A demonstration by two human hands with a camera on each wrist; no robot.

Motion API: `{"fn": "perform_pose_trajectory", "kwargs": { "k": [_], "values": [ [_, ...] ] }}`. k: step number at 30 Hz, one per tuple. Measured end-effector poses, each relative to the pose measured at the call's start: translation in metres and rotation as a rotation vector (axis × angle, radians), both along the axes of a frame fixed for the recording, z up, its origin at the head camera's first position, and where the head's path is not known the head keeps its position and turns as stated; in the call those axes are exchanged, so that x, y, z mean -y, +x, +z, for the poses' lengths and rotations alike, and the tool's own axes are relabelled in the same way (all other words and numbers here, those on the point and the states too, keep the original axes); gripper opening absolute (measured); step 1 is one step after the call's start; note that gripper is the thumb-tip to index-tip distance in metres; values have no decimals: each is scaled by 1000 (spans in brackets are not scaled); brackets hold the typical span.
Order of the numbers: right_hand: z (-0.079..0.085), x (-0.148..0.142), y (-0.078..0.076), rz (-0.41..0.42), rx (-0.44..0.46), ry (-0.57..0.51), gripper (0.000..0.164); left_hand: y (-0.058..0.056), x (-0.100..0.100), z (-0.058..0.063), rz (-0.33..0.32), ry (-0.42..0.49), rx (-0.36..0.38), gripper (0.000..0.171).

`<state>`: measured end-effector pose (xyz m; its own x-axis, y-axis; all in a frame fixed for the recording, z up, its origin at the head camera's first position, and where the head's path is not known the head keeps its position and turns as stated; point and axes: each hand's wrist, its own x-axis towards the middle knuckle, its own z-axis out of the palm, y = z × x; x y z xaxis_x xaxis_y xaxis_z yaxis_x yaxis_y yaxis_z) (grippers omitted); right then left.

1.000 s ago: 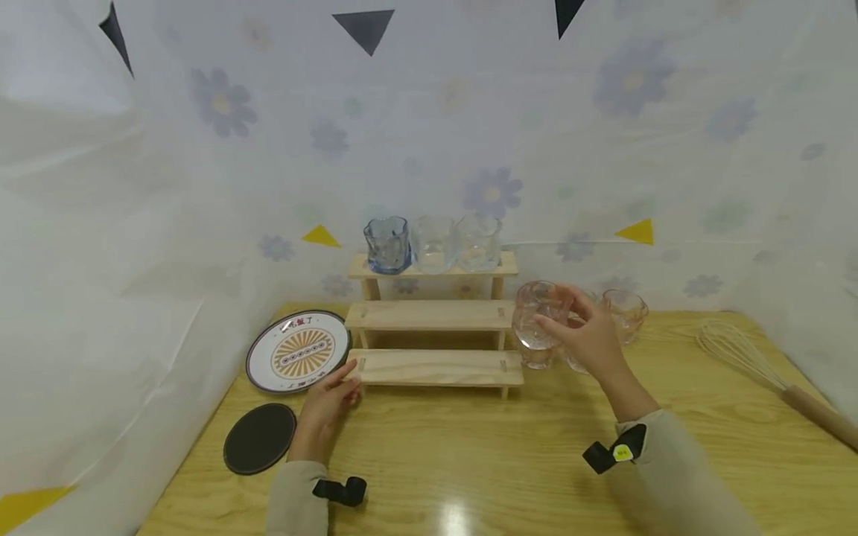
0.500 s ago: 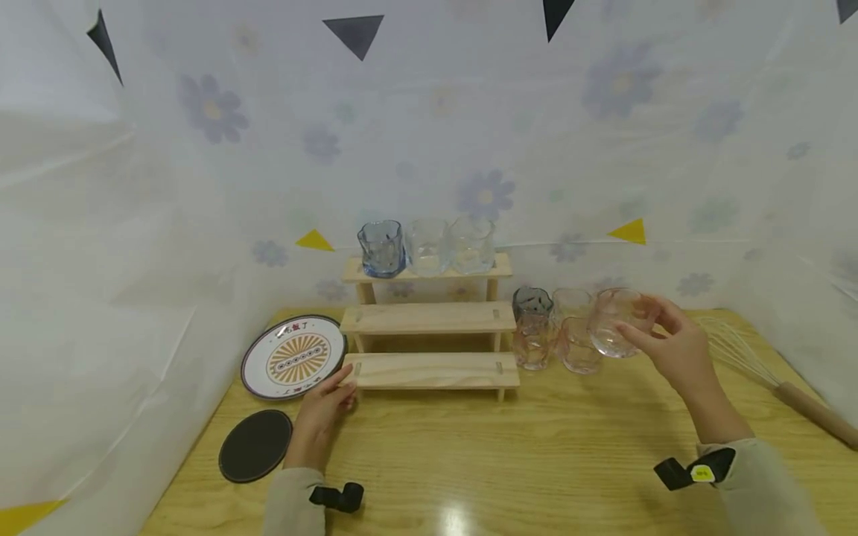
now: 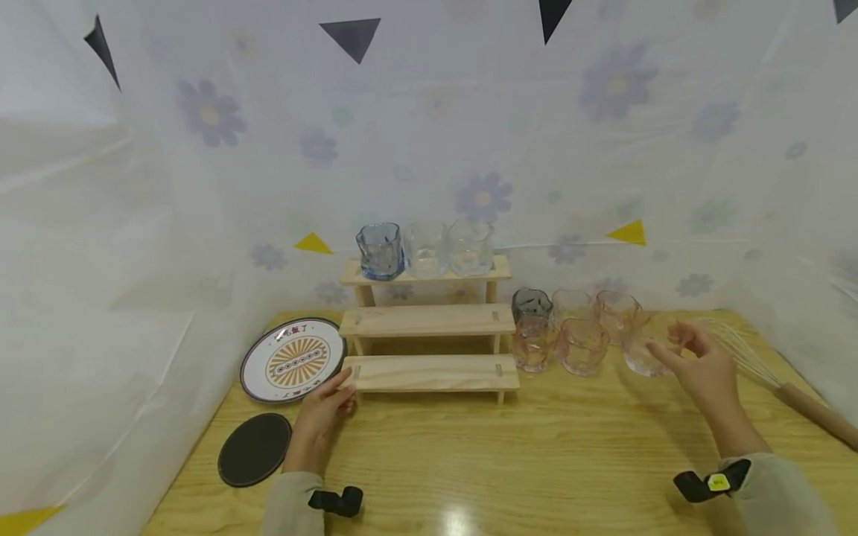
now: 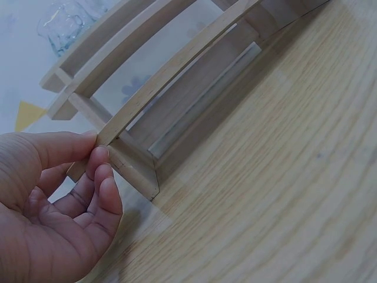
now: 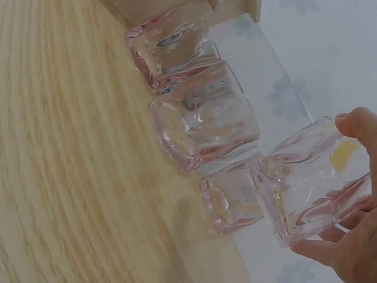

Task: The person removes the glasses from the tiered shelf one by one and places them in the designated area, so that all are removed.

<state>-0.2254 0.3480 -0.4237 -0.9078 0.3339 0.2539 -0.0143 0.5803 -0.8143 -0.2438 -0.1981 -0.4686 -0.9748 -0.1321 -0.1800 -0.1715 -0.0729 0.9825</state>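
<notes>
My right hand (image 3: 707, 368) pinches a clear drinking glass (image 3: 641, 356) with a wavy wall, low over the table at the right end of the other glasses. In the right wrist view the thumb and fingers hold this tumbler (image 5: 303, 183) near its rim, its base tilted toward the table. My left hand (image 3: 320, 417) grips the left end of the lowest step of a three-tier wooden stand (image 3: 429, 374). The left wrist view shows the thumb and curled fingers at that step's corner (image 4: 112, 130).
Three glasses, one blue (image 3: 380, 253), stand on the top step. Right of the stand are a grey glass (image 3: 532, 301), pinkish glasses (image 3: 583, 348) and another clear one (image 3: 572, 301). A whisk (image 3: 798, 402) lies far right. A patterned plate (image 3: 295, 361) and black disc (image 3: 255, 450) lie left.
My right hand has carried the clear glass rightward from beside the stand, past the pinkish glasses, and lowered it. The left hand has stayed on the stand. The head view has shifted slightly.
</notes>
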Motion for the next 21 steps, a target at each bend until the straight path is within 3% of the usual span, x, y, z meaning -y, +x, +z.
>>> {"fn": "perform_pose_trajectory", "kwargs": {
  "k": [8, 12, 16, 19, 21],
  "values": [
    [-17, -2, -7, -4, 36, -47, 39, 0, 1, 0, -2, -6, 3, 47],
    [-25, -2, -12, -8, 69, -50, 50, 0, 0, -1, 5, 5, -5, 47],
    [-31, -1, -17, -19, 82, -56, 60, 2, 2, -4, -23, 62, -87, 46],
    [-34, 0, -19, -12, 86, -62, 59, 4, 2, -4, -36, 80, -117, 47],
    [-35, 0, -20, -1, 92, -67, 60, 4, 1, -4, -28, 67, -97, 46]
  ]
}}
